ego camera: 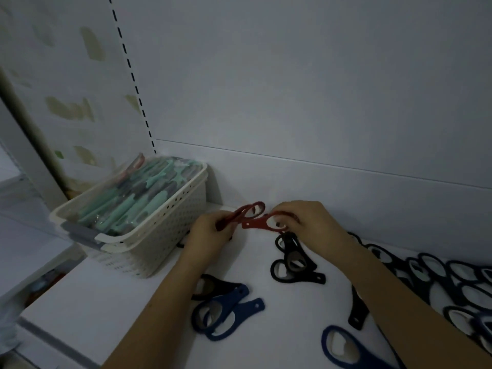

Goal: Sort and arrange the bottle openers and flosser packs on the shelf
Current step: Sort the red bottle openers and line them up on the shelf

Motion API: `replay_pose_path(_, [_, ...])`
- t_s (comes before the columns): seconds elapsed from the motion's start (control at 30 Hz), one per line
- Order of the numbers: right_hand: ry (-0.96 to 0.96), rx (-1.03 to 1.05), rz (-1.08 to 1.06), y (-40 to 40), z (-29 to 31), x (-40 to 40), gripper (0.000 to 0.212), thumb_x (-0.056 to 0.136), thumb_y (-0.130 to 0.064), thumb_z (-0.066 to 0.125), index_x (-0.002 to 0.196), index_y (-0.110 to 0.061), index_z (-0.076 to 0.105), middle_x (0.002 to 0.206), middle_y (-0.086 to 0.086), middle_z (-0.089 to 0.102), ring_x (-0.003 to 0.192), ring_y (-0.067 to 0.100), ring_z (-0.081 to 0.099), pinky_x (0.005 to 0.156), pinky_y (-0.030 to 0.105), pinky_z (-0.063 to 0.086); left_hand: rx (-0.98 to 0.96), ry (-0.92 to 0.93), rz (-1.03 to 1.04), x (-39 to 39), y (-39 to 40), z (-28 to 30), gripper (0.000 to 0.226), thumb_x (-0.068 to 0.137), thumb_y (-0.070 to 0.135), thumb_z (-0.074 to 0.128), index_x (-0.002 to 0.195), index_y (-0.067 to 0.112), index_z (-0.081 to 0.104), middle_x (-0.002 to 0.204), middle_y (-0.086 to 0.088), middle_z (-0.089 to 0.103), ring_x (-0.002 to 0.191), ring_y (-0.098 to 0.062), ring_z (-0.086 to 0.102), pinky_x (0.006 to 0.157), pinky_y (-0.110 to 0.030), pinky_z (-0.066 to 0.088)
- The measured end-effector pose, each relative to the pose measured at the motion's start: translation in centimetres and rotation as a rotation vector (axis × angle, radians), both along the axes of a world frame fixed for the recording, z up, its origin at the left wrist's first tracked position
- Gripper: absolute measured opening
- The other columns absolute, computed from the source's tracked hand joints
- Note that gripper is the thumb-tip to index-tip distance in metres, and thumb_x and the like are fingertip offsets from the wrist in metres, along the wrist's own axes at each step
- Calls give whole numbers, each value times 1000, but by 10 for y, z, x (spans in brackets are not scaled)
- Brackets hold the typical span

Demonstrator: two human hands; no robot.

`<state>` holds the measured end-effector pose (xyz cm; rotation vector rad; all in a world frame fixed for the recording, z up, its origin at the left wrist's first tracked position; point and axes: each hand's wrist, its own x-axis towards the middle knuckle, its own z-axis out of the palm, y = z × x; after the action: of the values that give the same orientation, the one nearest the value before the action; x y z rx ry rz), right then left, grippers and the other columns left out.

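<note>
My left hand (210,230) grips a small stack of red bottle openers (246,213) by their handles, just above the white shelf (111,302). Close to the right, my right hand (306,222) pinches another red bottle opener (257,223) by its ring end, its handle pointing toward the left hand's stack. Black openers (292,262) lie under my right hand. Blue openers (226,312) and a black one lie beside my left forearm. Flosser packs (138,193), teal and grey, fill a white perforated basket (170,230) at the left.
A row of dark openers (439,272) overlaps along the right side of the shelf. One blue opener (343,347) lies at the front, and a black one (358,312) shows beside my right forearm. The shelf's back wall (319,102) rises behind my hands.
</note>
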<state>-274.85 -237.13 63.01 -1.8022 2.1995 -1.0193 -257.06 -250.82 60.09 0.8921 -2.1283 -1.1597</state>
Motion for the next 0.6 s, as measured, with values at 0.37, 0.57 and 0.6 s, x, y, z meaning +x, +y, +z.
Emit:
replay_pose_path(0.37, [-73, -21, -119, 6, 17, -3, 24, 79, -29, 77, 102, -22, 73, 89, -5, 73, 74, 0, 65, 74, 11, 50, 815, 244, -483, -10, 23, 16, 38, 96, 16, 52, 129, -2, 56, 101, -13, 63, 65, -13, 51, 53, -21, 43])
replay_pose_path(0.57, [-286, -84, -184, 2, 6, 6, 13, 86, -26, 71, 97, -19, 75, 83, 3, 74, 75, 15, 71, 79, 34, 59, 665, 243, -448, -9, 27, 9, 34, 103, 14, 44, 132, 10, 60, 115, -14, 69, 70, -10, 50, 63, -19, 43])
replay_pose_path(0.6, [-324, -83, -179, 1, 4, 8, 14, 91, -23, 65, 95, -15, 75, 84, 8, 74, 77, 22, 71, 80, 42, 58, 574, 224, -422, -9, 27, 9, 33, 103, 15, 44, 132, 13, 61, 115, -12, 70, 71, -10, 50, 66, -20, 43])
